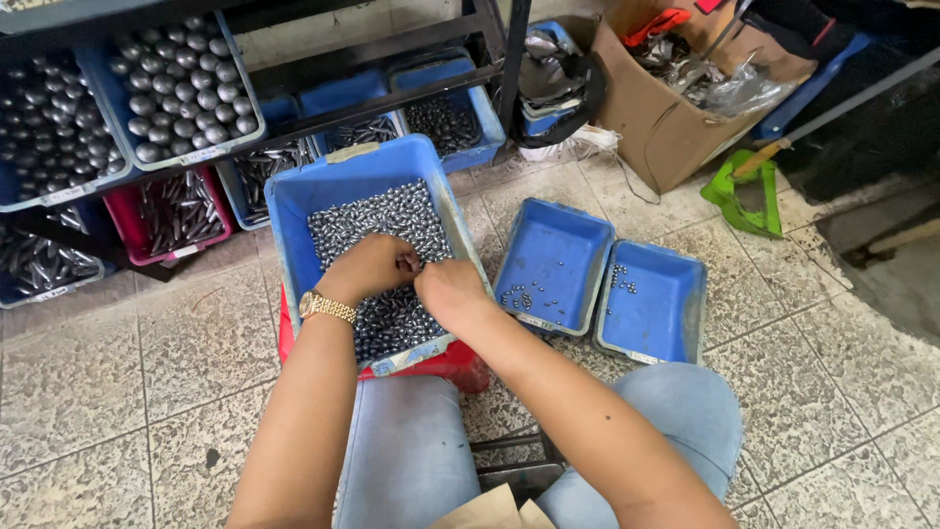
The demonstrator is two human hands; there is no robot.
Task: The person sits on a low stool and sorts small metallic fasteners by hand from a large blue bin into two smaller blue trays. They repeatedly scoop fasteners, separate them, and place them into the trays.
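Fingers of both hands [411,274] pinched together over grey metal weights [377,220] filling blue bin [294,206].

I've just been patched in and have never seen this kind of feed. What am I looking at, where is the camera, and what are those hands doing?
There is no machine here. One camera sits on a person's head and looks down, so the two bare arms reaching out from the bottom edge are that person's own. They are seated, with knees in light jeans showing below.

The left hand, with a gold watch on the wrist, and the right hand meet over a big blue bin full of small grey metal pieces. The fingertips pinch together among the pieces; what exactly they hold is too small to tell.

To the right on the tiled floor lie two smaller blue trays: the nearer tray and the farther tray, each with only a few pieces. Shelves behind carry more bins of metal parts, and a cardboard box stands at upper right.
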